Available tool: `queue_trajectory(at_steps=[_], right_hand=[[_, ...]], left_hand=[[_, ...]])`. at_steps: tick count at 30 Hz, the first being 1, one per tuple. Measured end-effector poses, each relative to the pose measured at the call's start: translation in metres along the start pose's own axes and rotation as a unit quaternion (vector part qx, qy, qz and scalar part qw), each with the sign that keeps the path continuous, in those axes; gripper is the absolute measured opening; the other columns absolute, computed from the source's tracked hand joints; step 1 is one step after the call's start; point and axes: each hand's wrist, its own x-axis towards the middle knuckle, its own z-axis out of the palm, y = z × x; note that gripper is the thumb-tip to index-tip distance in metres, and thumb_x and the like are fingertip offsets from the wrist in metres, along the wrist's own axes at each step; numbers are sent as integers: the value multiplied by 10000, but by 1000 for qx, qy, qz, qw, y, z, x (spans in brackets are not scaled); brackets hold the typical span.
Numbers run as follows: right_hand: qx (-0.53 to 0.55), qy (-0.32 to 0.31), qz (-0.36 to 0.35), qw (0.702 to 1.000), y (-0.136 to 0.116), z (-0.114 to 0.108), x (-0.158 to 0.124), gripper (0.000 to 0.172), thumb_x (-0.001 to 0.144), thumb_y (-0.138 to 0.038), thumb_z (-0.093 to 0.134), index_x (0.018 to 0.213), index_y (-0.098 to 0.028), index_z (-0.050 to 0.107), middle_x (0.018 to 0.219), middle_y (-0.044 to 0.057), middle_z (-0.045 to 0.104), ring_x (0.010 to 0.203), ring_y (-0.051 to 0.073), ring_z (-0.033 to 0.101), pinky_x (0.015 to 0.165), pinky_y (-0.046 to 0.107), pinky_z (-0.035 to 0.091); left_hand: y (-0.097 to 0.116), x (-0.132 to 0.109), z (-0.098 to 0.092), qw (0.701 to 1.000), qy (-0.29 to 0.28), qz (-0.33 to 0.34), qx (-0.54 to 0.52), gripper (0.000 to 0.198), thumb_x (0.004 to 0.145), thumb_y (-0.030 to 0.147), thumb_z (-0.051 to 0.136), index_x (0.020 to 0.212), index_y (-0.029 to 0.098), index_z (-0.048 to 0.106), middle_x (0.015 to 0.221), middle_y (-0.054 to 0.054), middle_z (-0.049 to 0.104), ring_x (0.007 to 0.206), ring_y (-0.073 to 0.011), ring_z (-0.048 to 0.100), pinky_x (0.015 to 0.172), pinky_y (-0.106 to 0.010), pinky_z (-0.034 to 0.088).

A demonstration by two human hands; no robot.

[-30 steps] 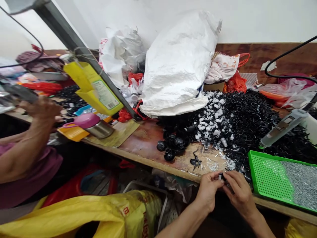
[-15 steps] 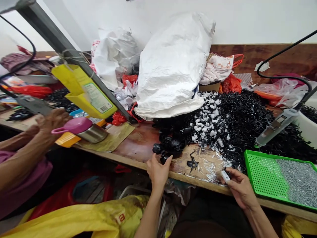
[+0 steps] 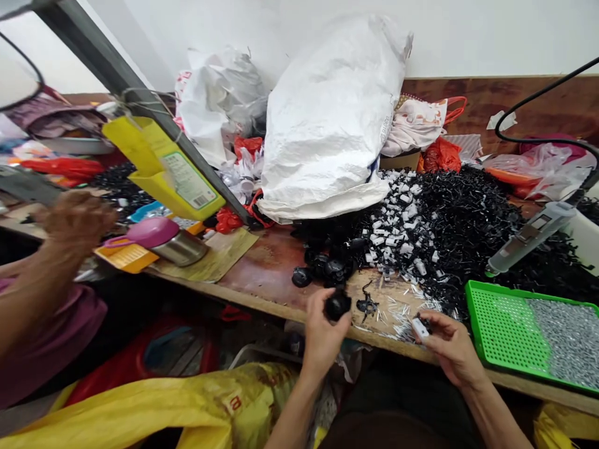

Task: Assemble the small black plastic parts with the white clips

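Note:
My left hand (image 3: 322, 340) is closed round a round black plastic part (image 3: 337, 304), held above the front edge of the bench. Several similar round black parts (image 3: 327, 265) lie in a group just behind it. Between my thumb and fingers my right hand (image 3: 452, 343) pinches a small white plastic piece (image 3: 420, 328) with some black on it. A spidery black part (image 3: 367, 304) lies on the wood between my hands. Thin silver pins (image 3: 397, 324) are scattered beside it, close to my right hand.
A green perforated tray (image 3: 510, 330) of small metal pieces is at the right. Heaped white pieces (image 3: 402, 218) and black parts (image 3: 468, 218) lie behind, near a big white sack (image 3: 327, 125). Left are a steel cup (image 3: 185, 248) and another person's hand (image 3: 77, 218).
My left hand has taken a round black part from the group and moved right and nearer with it. My right hand still grips the white piece, slightly shifted left.

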Motion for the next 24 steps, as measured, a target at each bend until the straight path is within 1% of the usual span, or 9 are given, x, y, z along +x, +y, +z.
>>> queue_trajectory(at_steps=[2,5,10,13,15,17,19,21,24], right_hand=[[-35,-36,-48,998,-4,7,1,295,472,-345,740,727,-216,663,779,35,609,690,157,571,580,259,480],[-141,-80,-119,980,-8,10,1,257,557,-309,701,788,-211,645,772,38,581,704,155,560,583,254,475],[-311,-84,-233,918,-6,-1,-3,235,634,-210,648,863,-192,597,756,37,560,682,144,543,570,245,467],[-368,-77,-270,886,-4,-7,-6,223,665,-176,613,884,-174,571,763,45,548,691,146,540,577,246,467],[-396,-82,-278,871,-5,-8,-8,215,680,-156,589,893,-169,561,765,49,540,697,149,537,581,248,466],[-418,-100,-272,861,-6,-8,-10,206,693,-139,566,896,-174,554,764,48,532,691,147,531,574,246,464],[-435,-122,-261,853,-8,-7,-12,208,704,-121,543,905,-177,546,771,48,522,692,146,523,573,245,461],[-445,-139,-252,848,-9,-6,-14,228,711,-94,518,922,-177,534,791,52,511,713,147,514,595,249,459],[-440,-163,-213,857,-11,-8,-17,242,719,-91,507,942,-182,528,815,50,497,739,143,505,624,251,455]], left_hand=[[12,-16,14,988,-101,-46,-104,373,551,145,597,914,188,521,865,-21,550,848,-181,521,780,-299,393],[25,-38,32,966,-188,-68,-165,394,554,111,587,933,196,520,898,-27,558,864,-182,520,788,-296,386],[37,-56,43,955,-259,-24,-140,445,582,64,535,1003,205,509,1007,-57,509,985,-198,464,874,-334,338],[38,-59,44,944,-285,-33,-163,467,553,18,499,979,208,530,989,-49,503,977,-194,461,878,-340,336],[39,-59,46,920,-313,-85,-221,473,524,13,520,957,202,538,978,-42,523,973,-192,464,876,-331,336],[41,-58,47,878,-339,-173,-291,455,517,40,565,945,190,543,949,-39,559,953,-191,479,852,-316,350],[44,-56,49,841,-339,-258,-334,392,540,100,604,922,177,565,908,-40,591,925,-191,494,817,-304,364],[48,-55,50,828,-326,-293,-348,310,552,145,630,861,159,606,874,-41,607,903,-190,500,806,-295,361],[53,-53,51,810,-344,-307,-361,264,515,143,669,778,140,643,805,-33,625,830,-172,518,778,-276,363]])
